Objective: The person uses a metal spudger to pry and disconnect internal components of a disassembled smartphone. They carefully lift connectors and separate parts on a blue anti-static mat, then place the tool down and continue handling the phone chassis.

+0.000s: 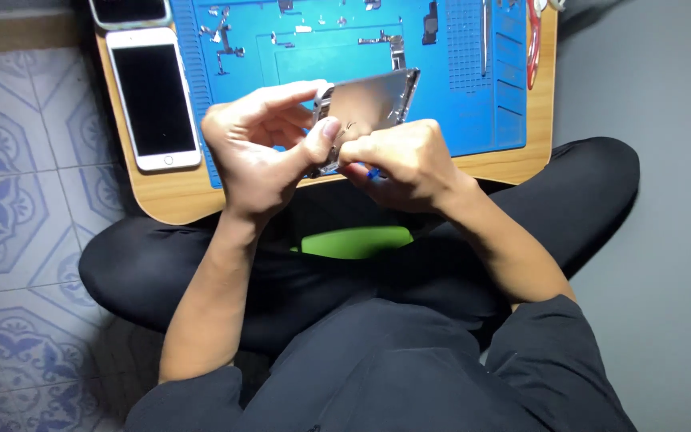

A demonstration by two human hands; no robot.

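My left hand [261, 148] grips the near end of a bare silver phone housing [369, 102], holding it tilted above the front edge of a blue work mat [457, 72]. My right hand [397, 160] is closed around a small tool with a blue tip [373, 172], pressed against the housing's lower corner beside my left thumb. The part of the housing under my fingers is hidden.
A white phone [153, 98] lies face up on the small wooden table [177, 200], left of the mat; another phone [131, 11] lies behind it. Small parts, flex cables and screws are scattered on the mat. Tweezers [485, 36] and red-handled tool [533, 40] lie far right.
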